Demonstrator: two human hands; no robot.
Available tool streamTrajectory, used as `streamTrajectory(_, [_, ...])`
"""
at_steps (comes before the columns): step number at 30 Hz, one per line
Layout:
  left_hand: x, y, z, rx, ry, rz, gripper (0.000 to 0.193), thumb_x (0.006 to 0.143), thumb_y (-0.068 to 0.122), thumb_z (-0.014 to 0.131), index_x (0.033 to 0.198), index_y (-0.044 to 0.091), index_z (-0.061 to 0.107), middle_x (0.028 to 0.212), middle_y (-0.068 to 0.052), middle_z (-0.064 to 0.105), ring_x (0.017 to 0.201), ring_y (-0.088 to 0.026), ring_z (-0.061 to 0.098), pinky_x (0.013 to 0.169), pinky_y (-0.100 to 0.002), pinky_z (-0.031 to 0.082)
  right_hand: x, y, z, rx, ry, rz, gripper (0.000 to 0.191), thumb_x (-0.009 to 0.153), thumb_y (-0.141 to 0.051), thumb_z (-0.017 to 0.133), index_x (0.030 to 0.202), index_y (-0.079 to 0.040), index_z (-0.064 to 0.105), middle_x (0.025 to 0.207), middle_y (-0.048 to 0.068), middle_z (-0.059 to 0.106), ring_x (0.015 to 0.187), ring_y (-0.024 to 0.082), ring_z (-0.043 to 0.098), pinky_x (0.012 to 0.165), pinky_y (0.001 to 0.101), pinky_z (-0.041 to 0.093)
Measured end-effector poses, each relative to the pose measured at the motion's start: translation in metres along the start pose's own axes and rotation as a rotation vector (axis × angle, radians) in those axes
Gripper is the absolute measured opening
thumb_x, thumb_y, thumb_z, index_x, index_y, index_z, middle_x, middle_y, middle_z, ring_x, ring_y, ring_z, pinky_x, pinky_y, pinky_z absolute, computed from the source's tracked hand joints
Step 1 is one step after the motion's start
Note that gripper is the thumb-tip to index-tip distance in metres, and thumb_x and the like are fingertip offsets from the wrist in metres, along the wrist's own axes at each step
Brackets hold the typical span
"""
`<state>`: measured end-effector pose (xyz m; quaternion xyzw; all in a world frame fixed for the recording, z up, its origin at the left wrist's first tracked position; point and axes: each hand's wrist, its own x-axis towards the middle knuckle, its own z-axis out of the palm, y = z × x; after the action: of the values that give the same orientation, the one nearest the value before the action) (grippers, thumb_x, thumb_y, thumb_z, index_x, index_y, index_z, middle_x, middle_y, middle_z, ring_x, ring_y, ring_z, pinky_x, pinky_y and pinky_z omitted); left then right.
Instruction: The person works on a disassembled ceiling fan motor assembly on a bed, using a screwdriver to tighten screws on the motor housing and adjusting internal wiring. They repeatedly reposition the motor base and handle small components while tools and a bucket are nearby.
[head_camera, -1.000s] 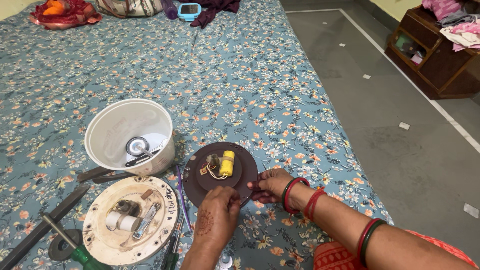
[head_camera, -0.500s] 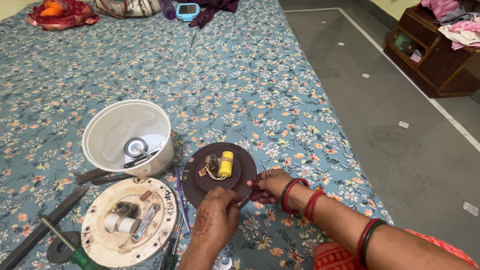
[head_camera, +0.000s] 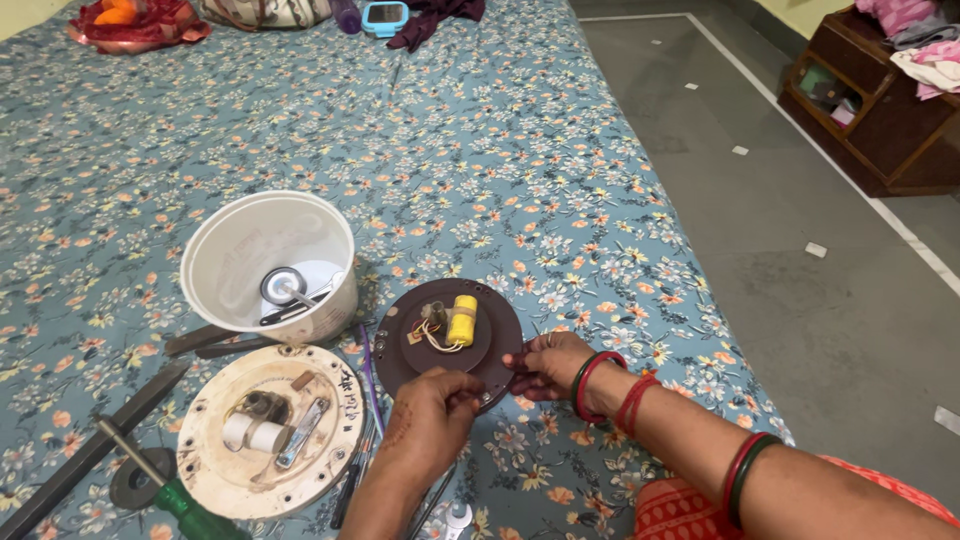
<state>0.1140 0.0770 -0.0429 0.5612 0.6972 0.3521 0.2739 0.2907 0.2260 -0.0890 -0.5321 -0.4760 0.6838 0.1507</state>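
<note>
A dark brown round plate (head_camera: 500, 330) with a yellow cylindrical part (head_camera: 462, 320) and thin wires on top lies on the flowered bedsheet (head_camera: 480, 150). My left hand (head_camera: 428, 424) grips the plate's near edge. My right hand (head_camera: 548, 364), with red and green bangles on the wrist, holds the plate's right edge. A cream round plate (head_camera: 270, 432) with a white cylinder and a metal clip lies to the left of my left hand.
A white plastic bowl (head_camera: 268, 262) with small metal parts stands behind the cream plate. A green-handled screwdriver (head_camera: 165, 480), a dark bar (head_camera: 90, 452) and pliers (head_camera: 205, 342) lie at the left. The grey floor (head_camera: 800, 230) and a wooden cabinet (head_camera: 880, 110) are at the right.
Both hands stay on the brown plate with little movement. The view has shifted slightly.
</note>
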Motion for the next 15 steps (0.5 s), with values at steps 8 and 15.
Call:
streamTrajectory(8, [-0.004, 0.011, -0.039, 0.179, -0.148, -0.222, 0.017, 0.088, 0.019, 0.071, 0.100, 0.010, 0.078, 0.093, -0.012, 0.080, 0.086, -0.022, 0.078, 0.081, -0.036, 0.059, 0.000, -0.001, -0.001, 0.021, 0.002, -0.013, 0.028, 0.084, -0.022, 0.083, 0.092, -0.003, 0.064, 0.083, 0.012, 0.076, 0.076, 0.021, 0.078, 0.063, 0.0295, 0.062])
streamTrajectory(15, [-0.023, 0.007, -0.066, 0.483, -0.202, -0.403, 0.017, 0.081, 0.021, 0.075, 0.095, 0.012, 0.079, 0.105, -0.014, 0.077, 0.105, -0.030, 0.073, 0.094, -0.039, 0.055, 0.004, 0.008, -0.001, -0.005, 0.009, -0.076, 0.026, 0.085, -0.023, 0.081, 0.095, -0.001, 0.070, 0.081, 0.010, 0.076, 0.072, 0.017, 0.075, 0.060, 0.0261, 0.060])
